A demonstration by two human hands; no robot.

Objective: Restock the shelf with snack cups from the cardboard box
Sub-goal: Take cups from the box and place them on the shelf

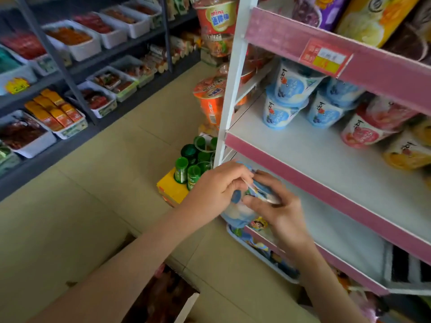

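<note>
Two hands, left hand (217, 190) and right hand (283, 207), clasp a rounded blue snack cup (238, 213).

Single head-worn view looks forward and down, close on the hands (245, 194), shelf (326, 159) at right.
</note>
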